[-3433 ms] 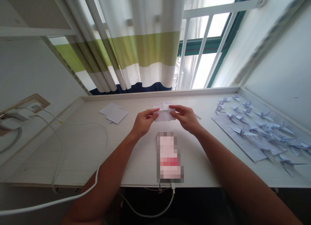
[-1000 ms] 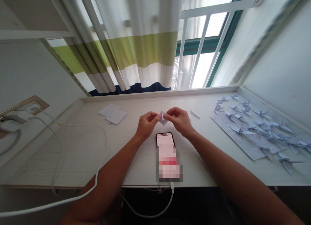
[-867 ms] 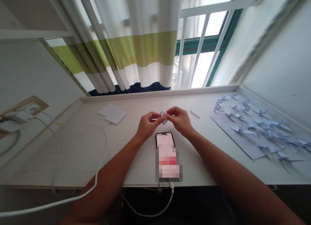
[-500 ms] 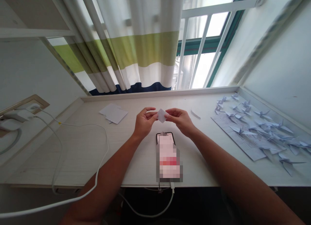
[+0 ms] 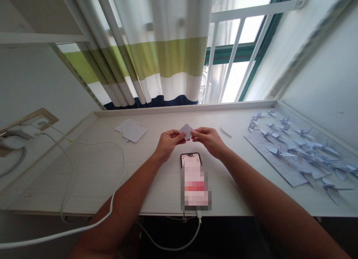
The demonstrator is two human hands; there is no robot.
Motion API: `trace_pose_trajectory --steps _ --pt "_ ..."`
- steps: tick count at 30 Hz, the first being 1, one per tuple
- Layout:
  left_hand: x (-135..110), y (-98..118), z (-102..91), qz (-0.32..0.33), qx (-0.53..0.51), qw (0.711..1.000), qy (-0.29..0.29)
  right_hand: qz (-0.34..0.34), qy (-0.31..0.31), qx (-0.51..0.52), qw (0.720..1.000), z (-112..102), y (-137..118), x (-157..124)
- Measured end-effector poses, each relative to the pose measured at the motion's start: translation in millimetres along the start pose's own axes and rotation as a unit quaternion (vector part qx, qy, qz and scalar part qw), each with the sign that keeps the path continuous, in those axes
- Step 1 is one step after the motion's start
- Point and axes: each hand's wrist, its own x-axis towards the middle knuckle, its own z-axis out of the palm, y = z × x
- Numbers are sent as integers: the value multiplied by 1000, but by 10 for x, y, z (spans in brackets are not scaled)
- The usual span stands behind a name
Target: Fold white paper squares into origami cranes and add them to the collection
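Lowered slightly, the left hand [image 5: 168, 144] and right hand [image 5: 209, 139] pinch a folded paper square [image 5: 186, 131] between their fingers.

Light: bright daylight from the window [image 5: 232, 80], blown out white
Shadows: soft and faint across the worktop [image 5: 84, 184]
Focus: paper square [image 5: 186, 131] fairly sharp
Distortion: wide-angle bending toward the frame edges
Blur: pixelated mosaic block [image 5: 195, 188] near the worktop's front edge

Striped curtain [image 5: 159, 53] beside a barred, green-framed window [image 5: 235, 65].

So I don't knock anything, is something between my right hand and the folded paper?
Nothing visible stands between your right hand and the folded paper; your fingertips are right at its edge. The phone lies nearer you on the desk, not in that gap.
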Motion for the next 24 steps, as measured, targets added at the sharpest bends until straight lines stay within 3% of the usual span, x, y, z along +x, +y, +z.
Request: trace_pose_trajectory --steps 6,13,19,24 --pt "-9 13 49 39 28 998 48 -6 -5 -44 999 -3 -7 -7" --pt "3 -39 29 -55 -71 996 12 -71 31 -91 993 54 49 -16" --pt "22 -45 8 -53 -62 997 16 -77 35 -139 987 58 67 -22" --pt "38 -24 -16 -27 -34 998 45 -156 21 -215 964 -2 39 -14"
